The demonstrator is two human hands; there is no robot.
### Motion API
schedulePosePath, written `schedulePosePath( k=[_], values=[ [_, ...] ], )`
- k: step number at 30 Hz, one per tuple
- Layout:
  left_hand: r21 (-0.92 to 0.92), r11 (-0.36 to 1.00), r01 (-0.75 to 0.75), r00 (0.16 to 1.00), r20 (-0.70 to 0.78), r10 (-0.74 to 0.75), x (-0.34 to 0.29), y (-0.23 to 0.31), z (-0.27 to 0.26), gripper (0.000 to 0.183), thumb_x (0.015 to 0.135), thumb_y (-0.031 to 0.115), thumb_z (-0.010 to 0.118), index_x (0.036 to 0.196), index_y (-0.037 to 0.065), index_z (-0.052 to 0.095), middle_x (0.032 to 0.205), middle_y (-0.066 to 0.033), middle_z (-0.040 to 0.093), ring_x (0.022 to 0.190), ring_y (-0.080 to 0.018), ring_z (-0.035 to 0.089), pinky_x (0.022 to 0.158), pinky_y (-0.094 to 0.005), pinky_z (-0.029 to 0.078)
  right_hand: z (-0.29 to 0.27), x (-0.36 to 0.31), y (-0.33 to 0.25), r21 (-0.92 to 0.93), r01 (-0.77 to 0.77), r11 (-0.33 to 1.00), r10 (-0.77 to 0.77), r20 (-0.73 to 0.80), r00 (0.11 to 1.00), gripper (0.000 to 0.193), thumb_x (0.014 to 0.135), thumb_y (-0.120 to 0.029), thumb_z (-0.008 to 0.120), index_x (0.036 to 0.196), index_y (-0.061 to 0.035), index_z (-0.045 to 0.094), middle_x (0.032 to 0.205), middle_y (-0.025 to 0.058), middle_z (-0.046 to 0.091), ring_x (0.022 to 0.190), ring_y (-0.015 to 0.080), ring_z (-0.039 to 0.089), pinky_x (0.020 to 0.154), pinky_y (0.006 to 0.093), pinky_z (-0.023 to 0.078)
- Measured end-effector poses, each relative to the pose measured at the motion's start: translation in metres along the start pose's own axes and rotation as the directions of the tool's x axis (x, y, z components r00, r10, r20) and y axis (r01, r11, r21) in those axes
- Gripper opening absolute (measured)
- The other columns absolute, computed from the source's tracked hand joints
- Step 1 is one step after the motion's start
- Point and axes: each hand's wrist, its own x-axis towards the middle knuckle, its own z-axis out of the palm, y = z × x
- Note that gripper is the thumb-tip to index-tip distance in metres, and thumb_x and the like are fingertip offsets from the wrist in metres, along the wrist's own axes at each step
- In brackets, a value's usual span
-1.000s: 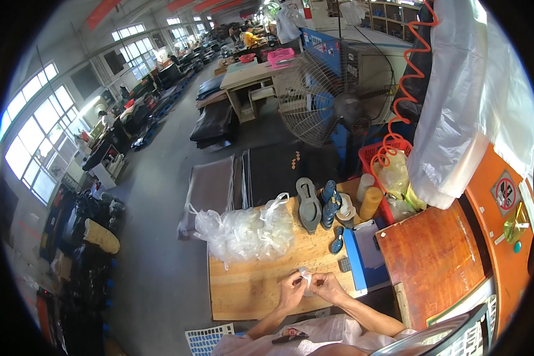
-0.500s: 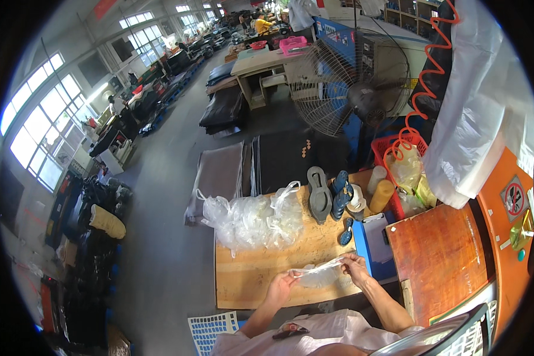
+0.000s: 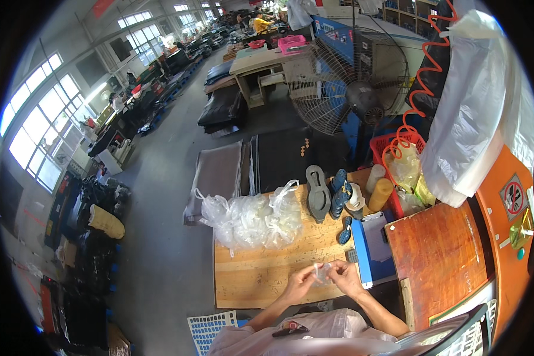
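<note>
Over the near right part of the wooden table (image 3: pixel 249 273), my hands pinch a small clear plastic bag (image 3: pixel 322 275) between them. The fingers of my left hand (image 3: pixel 299 283) close on its left side. On its right side, my right hand (image 3: pixel 345 277) grips it with bent fingers. What the bag contains, if anything, is too small to tell. Beyond my hands, a large bundle of clear plastic bags (image 3: pixel 252 219) with tied-looking handles lies across the table's far left side. A small dark blue shoe-sole-shaped piece (image 3: pixel 345 231) lies beyond my right hand.
A grey sole (image 3: pixel 318 193), dark blue soles (image 3: pixel 340 194), a tape roll (image 3: pixel 356 200) and a yellow roll (image 3: pixel 380 194) stand along the far edge. A red basket (image 3: pixel 397 202) holds bags. Behind is a caged fan (image 3: pixel 362 95); a reddish-brown board (image 3: pixel 439 261) lies to the right.
My hands have drawn closer together, the left moving right. The plastic, earlier stretched wide between them, is now bunched up small. A small dark grid-patterned piece beside my right hand has come into view.
</note>
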Motion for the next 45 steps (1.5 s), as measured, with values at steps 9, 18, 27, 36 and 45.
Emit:
schedulePosePath(
  k=[9, 18, 27, 36, 45],
  values=[
    [0.017, 0.997, -0.070, 0.992, -0.109, 0.071, 0.002, -0.007, -0.004, 0.024, 0.105, 0.005, 0.063, 0.127, -0.004, 0.067, 0.111, -0.0045, 0.073, 0.097, -0.0094, 0.066, 0.087, -0.0265, 0.055, 0.010, -0.009, -0.017, 0.085, -0.238, 0.968, 0.231, 0.079, 0.970, 0.023, 0.103, -0.013, 0.064, 0.115, 0.0059, 0.070, 0.085, 0.0031, 0.073, 0.069, 0.0061, 0.063, 0.060, 0.0216, 0.050],
    [-0.341, 0.937, -0.070, 0.922, -0.381, -0.070, -0.016, -0.030, -0.007, 0.012, 0.096, 0.006, 0.062, 0.099, -0.001, 0.071, 0.107, -0.0067, 0.071, 0.105, -0.0173, 0.066, 0.100, -0.0321, 0.049, -0.010, 0.019, 0.061, 0.009, -0.045, 0.999, 0.046, -0.218, 0.975, 0.010, 0.092, -0.009, 0.072, 0.082, -0.0065, 0.072, 0.078, 0.0006, 0.070, 0.072, 0.0084, 0.062, 0.061, 0.0287, 0.049],
    [-0.385, 0.922, 0.049, 0.873, -0.431, -0.227, -0.052, -0.022, -0.033, 0.015, 0.096, 0.011, 0.061, 0.097, -0.001, 0.070, 0.113, -0.0133, 0.069, 0.110, -0.0237, 0.068, 0.105, -0.0365, 0.049, -0.040, 0.019, 0.081, -0.068, -0.135, 0.989, 0.138, 0.041, 0.990, 0.078, 0.083, -0.030, 0.088, 0.145, 0.0023, 0.054, 0.138, 0.0189, 0.062, 0.129, 0.0312, 0.057, 0.108, 0.0423, 0.049],
    [0.366, 0.922, 0.126, 0.980, -0.191, -0.058, -0.002, 0.046, -0.025, 0.027, 0.094, 0.007, 0.070, 0.118, -0.006, 0.069, 0.122, -0.0182, 0.068, 0.106, -0.0271, 0.070, 0.098, -0.0368, 0.053, 0.021, 0.038, 0.140, -0.675, 0.115, 0.728, -0.042, 0.124, 0.991, 0.035, 0.086, -0.022, 0.074, 0.112, 0.0014, 0.069, 0.103, 0.0276, 0.070, 0.100, 0.0463, 0.066, 0.090, 0.0515, 0.052],
    [0.970, -0.095, -0.226, 0.974, 0.223, -0.043, 0.178, -0.040, -0.124, 0.098, 0.076, 0.029, 0.086, 0.161, 0.017, 0.038, 0.169, -0.0155, 0.027, 0.156, -0.0438, 0.019, 0.127, -0.0605, 0.016, -0.004, -0.022, 0.165, -0.533, -0.161, 0.831, 0.114, -0.122, 0.986, 0.026, 0.101, -0.021, 0.049, 0.099, 0.0004, 0.062, 0.075, 0.0174, 0.061, 0.069, 0.0313, 0.060, 0.064, 0.0479, 0.049]
  ],
)
